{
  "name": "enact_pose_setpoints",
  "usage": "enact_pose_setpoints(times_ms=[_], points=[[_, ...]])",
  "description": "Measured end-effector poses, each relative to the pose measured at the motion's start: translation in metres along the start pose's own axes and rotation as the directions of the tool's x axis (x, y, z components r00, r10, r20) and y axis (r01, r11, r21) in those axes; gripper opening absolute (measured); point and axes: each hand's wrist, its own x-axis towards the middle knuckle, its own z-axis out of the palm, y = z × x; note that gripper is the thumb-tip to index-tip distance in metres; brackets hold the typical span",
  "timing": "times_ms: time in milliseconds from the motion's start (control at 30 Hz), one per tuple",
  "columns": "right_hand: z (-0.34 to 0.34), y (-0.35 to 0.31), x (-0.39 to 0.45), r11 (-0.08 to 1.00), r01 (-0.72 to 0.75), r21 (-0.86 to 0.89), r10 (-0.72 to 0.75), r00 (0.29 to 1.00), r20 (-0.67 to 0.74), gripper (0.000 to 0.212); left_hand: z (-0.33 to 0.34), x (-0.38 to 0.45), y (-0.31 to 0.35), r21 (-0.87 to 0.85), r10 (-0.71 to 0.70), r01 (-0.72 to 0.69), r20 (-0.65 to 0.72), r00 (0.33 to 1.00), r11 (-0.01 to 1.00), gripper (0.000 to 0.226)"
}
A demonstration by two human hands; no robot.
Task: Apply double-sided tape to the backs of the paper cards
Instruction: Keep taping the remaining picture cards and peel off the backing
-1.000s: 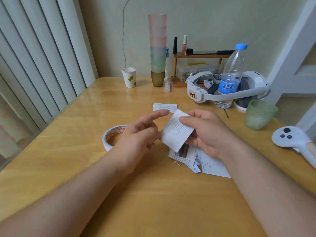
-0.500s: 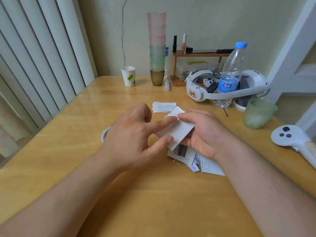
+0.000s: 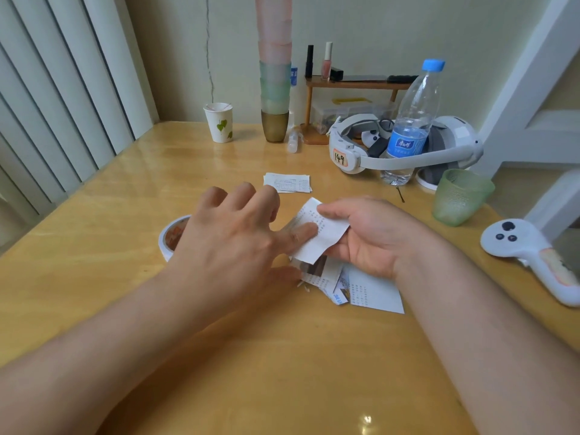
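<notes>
My right hand (image 3: 367, 237) holds a white printed paper card (image 3: 326, 237) above the table, thumb on its top edge and fingers under it. My left hand (image 3: 232, 237) lies over the card's left side, its thumb pressing flat on the paper and the other fingers loosely spread. A roll of double-sided tape (image 3: 171, 235) sits on the table under my left hand, mostly hidden. A loose pile of paper cards (image 3: 361, 287) lies under my hands, and a small neat stack of cards (image 3: 287, 183) lies farther back.
On the wooden table (image 3: 282, 356): a paper cup (image 3: 218, 122), a tall stack of plastic cups (image 3: 274, 73), a headset (image 3: 405, 146) around a water bottle (image 3: 411, 120), a green cup (image 3: 458, 196), a white controller (image 3: 533, 255) at the right edge, a small shelf (image 3: 354, 84).
My left hand moved right and forward over the card, from pointing beside it to pressing its thumb on the paper. The right hand lowered and tilted the card flatter.
</notes>
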Motion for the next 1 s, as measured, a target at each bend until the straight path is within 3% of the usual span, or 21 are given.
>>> enact_pose_setpoints(times_ms=[200, 333, 600, 1000], points=[[0.001, 0.001, 0.0, 0.994, 0.034, -0.105, -0.038, 0.999, -0.035, 0.008, 0.001, -0.006, 0.006, 0.002, -0.022, 0.022, 0.029, 0.999, 1.0, 0.053], [0.001, -0.006, -0.001, 0.993, 0.115, -0.012, -0.116, 0.991, -0.067, 0.005, 0.007, -0.013, 0.008, -0.104, -0.146, 0.153, 0.067, 0.987, 0.983, 0.071], [0.003, -0.009, -0.007, 0.98, 0.159, 0.118, -0.157, 0.987, -0.02, 0.019, 0.013, -0.015, 0.008, -0.242, -0.114, 0.129, 0.075, 0.991, 0.962, 0.088], [0.012, -0.009, -0.014, 0.951, 0.115, 0.289, -0.129, 0.991, 0.03, 0.018, 0.011, -0.011, 0.011, -0.319, -0.179, 0.171, 0.001, 0.984, 0.932, 0.095]])
